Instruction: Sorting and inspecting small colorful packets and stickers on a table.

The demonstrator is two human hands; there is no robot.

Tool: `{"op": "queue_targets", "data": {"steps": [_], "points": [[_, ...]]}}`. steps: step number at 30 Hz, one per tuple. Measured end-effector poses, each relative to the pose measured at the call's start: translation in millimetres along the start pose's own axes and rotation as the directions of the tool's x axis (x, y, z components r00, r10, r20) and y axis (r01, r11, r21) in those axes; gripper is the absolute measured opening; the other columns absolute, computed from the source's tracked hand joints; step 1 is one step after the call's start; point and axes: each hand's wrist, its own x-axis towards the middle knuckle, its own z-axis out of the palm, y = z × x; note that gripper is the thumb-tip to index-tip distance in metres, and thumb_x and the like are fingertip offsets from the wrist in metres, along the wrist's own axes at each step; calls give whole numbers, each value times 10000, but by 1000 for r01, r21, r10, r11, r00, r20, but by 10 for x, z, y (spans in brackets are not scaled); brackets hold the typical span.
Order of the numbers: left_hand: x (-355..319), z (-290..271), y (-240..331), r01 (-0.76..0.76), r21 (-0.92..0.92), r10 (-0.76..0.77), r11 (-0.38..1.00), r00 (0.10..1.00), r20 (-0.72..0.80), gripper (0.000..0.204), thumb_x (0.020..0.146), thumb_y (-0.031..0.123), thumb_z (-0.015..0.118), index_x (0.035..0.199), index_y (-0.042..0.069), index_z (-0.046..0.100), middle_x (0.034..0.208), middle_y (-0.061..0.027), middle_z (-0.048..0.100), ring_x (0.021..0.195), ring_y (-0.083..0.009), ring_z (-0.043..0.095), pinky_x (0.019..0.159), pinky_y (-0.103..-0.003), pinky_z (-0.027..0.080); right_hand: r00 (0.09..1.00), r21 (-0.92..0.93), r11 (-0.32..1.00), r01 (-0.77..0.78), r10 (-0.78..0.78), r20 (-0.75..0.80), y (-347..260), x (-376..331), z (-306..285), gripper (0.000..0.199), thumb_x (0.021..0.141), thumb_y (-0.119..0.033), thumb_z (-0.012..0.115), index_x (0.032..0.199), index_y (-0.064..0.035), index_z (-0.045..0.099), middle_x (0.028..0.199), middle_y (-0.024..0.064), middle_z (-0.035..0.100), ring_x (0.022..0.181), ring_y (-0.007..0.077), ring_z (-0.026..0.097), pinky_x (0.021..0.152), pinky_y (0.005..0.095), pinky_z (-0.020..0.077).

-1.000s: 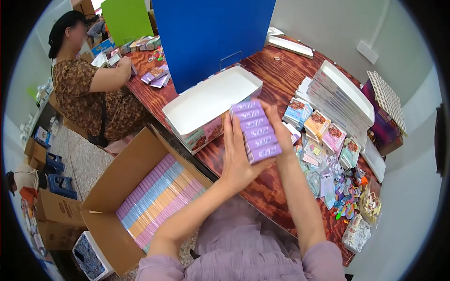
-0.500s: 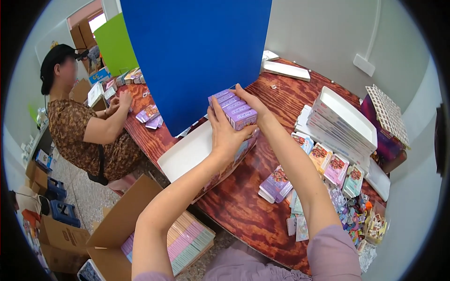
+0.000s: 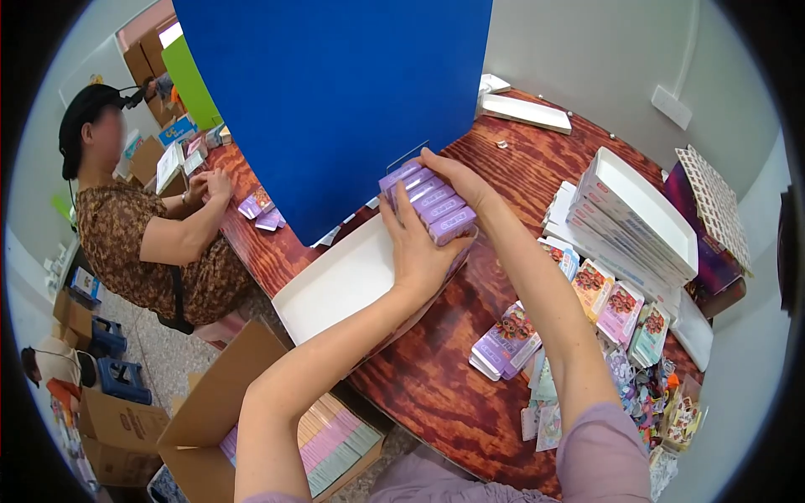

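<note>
Between my two hands I grip a row of several small purple boxes (image 3: 436, 205). My left hand (image 3: 419, 256) presses on their near left side, fingers stretched along them and thumb at the right end. My right hand (image 3: 459, 180) wraps the far right side, its fingertips at the back corner. The row sits at the far end of a long white open tray box (image 3: 335, 289) on the table; whether it touches the tray's bottom is hidden by my left hand. The tray's nearer part shows its bare white inside.
To the right lie flat purple cartons (image 3: 507, 342), other coloured cartons (image 3: 620, 312) and a heap of small trinkets (image 3: 637, 394). Stacked white trays (image 3: 646, 214) stand behind them. A blue panel (image 3: 335, 109) rises ahead. Lower left is an open cardboard box (image 3: 226, 377); a co-worker (image 3: 126, 218) stands left.
The purple boxes and both hands have come lower and slightly right, toward the tray's far end. The boxes have tilted, their tops turned more toward me. My view has shifted a little.
</note>
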Motion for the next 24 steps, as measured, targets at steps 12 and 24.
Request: {"op": "queue_targets", "data": {"steps": [12,24], "points": [[-89,-111,61,30,-66,-19,997,985,170,1414,590,286,941,1536,-54,-55,1529,-308,176,1433,-453,255,1187,-457,286,971,-475,862,177,-232,-59,50,58,-164,375,964,-334,618,1175,-31,684,1046,70,696,922,148,644,822,286,504],[-24,-17,-5,109,227,-151,968,972,179,1462,599,610,862,1541,-55,-36,1540,-372,207,1383,-502,356,1122,-527,339,980,55,995,81,-70,-186,329,-585,-190,567,1010,-501,533,1335,-36,556,1272,101,646,1180,215,606,1025,378,448]]}}
